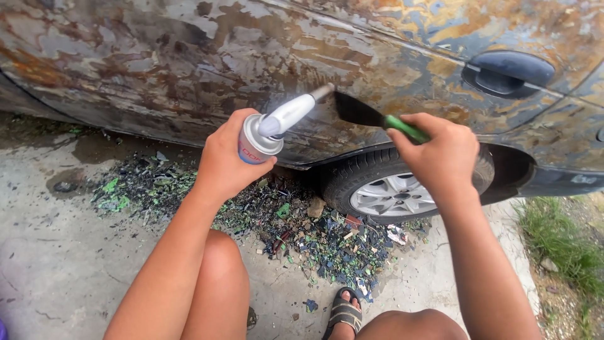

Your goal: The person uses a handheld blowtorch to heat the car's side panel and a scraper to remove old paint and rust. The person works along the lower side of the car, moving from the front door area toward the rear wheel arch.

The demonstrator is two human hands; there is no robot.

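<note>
Person crouched beside a car, knees up, one sandalled foot (344, 313) on the concrete.

Left hand (225, 160) wrapped tight around a gas torch canister (255, 143), fingers closed on the can body. Can is tilted, its white nozzle (290, 113) angled up and to the right, metal tip right at the car body panel (189, 63). Cannot tell whether a flame is lit.

Right hand (440, 154) clenched on the green handle (406, 129) of a scraper; the dark blade (355, 110) points left, its edge against the panel, just beside the nozzle tip. Tools nearly meet at one spot on the panel, between the two hands and a little above them.

Panel: paint mostly gone, blotched rust-brown, grey and dull blue. Dark blue door handle (513, 69) up to the right, well apart from the scraper.

Can: silver-white domed top; a red-and-white label band shows below the fingers, mostly covered by the hand, print not readable.

Ground: a heap of paint flakes (314, 236), dark blue with green bits, spread under the sill and against the wheel (393, 192), which has a silver alloy rim. Grass patch (557, 242) at far right.
</note>
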